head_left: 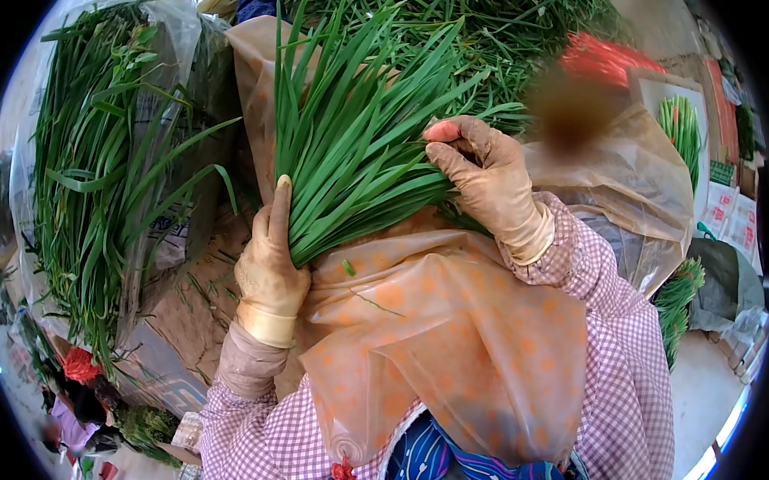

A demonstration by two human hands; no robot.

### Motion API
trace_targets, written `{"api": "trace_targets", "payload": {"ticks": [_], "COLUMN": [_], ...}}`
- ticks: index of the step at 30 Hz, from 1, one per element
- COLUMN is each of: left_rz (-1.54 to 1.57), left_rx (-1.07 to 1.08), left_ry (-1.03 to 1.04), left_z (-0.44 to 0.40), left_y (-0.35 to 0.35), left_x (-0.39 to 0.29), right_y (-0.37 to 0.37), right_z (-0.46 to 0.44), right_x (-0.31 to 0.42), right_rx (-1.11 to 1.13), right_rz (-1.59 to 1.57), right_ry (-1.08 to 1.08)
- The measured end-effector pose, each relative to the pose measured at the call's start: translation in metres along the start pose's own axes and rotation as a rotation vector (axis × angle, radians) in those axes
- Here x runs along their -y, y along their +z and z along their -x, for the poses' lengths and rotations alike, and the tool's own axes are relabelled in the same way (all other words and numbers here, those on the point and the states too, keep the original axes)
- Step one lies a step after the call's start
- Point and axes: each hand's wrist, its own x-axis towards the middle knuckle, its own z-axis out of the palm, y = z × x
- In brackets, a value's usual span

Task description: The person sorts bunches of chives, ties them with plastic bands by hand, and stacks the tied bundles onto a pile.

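My left hand [270,266], in a soiled pale glove, is closed around the lower end of a thick bunch of garlic chives [363,146]. Its thumb side lies along the left of the bunch, and the green blades fan out upward over my lap. At the bunch's right edge is my gloved right hand [495,179], thumb and forefinger drawn together close to the blades. One fingertip shows through the glove. Whatever those fingers pinch is too small to make out. A plastic apron [457,323] with orange spots covers my lap below the bunch.
A large heap of chives [99,184] lies on clear plastic at the left. Another loose pile [512,20] spreads across the back. Red ties [604,59] lie at the back right, near a bundle [679,137] of upright greens. Cardboard [191,321] lies left of my lap.
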Motion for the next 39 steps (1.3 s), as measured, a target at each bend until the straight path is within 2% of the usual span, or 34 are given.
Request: {"api": "trace_targets", "payload": {"ticks": [3, 7, 10, 12, 13, 14, 16, 17, 20, 24, 25, 27, 28, 30, 31, 35, 38, 39], "left_rz": [-0.001, 0.001, 0.006, 0.003, 0.016, 0.03, 0.031, 0.033, 0.016, 0.007, 0.01, 0.014, 0.025, 0.037, 0.026, 0.014, -0.013, -0.013], "left_rx": [-0.007, -0.026, -0.03, -0.029, -0.022, -0.015, -0.009, -0.003, -0.036, -0.058, -0.061, -0.063, -0.053, -0.043, -0.037, -0.023, -0.041, -0.042], "left_ry": [0.016, 0.039, 0.056, 0.053, 0.045, 0.037, 0.035, 0.032, 0.043, 0.048, 0.049, 0.047, 0.03, 0.01, 0.006, -0.001, 0.023, 0.021], "left_z": [0.0, 0.001, 0.0, 0.0, 0.0, 0.0, 0.0, 0.0, 0.001, 0.002, 0.002, 0.003, 0.003, 0.003, 0.002, 0.003, 0.004, 0.004], "left_y": [0.001, 0.002, 0.0, -0.002, -0.004, -0.005, -0.006, -0.006, -0.002, 0.0, 0.0, -0.001, -0.002, -0.003, -0.003, -0.003, 0.0, 0.0], "left_x": [0.001, 0.003, 0.002, 0.001, 0.0, -0.001, 0.0, 0.0, 0.001, 0.0, 0.0, -0.002, -0.004, -0.005, -0.005, -0.004, 0.0, 0.0], "right_y": [-0.001, -0.003, 0.004, 0.008, 0.006, 0.002, -0.008, -0.014, -0.019, -0.019, -0.017, -0.013, -0.011, -0.008, -0.007, -0.006, -0.008, -0.007], "right_z": [-0.003, -0.003, 0.002, 0.011, 0.012, 0.013, 0.018, 0.02, 0.022, 0.025, 0.027, 0.032, 0.033, 0.034, 0.036, 0.036, 0.033, 0.033], "right_x": [-0.004, 0.0, 0.007, 0.009, 0.008, 0.007, 0.006, 0.01, 0.013, 0.014, 0.014, 0.015, 0.013, 0.007, 0.009, 0.015, 0.013, 0.014], "right_rx": [0.071, 0.129, 0.136, 0.071, 0.069, 0.07, 0.145, 0.194, 0.246, 0.18, 0.181, 0.041, 0.044, -0.019, -0.033, -0.042, -0.015, -0.023], "right_rz": [-0.149, -0.116, -0.203, -0.155, 0.026, 0.026, 0.364, 0.494, 0.49, 0.488, 0.488, 0.403, 0.402, 0.051, -0.073, -0.157, -0.001, -0.116], "right_ry": [0.127, 0.168, 0.165, -0.075, -0.27, -0.271, -0.645, -0.759, -0.887, -0.955, -0.955, -0.727, -0.727, -0.41, -0.331, -0.245, -0.352, -0.25]}}
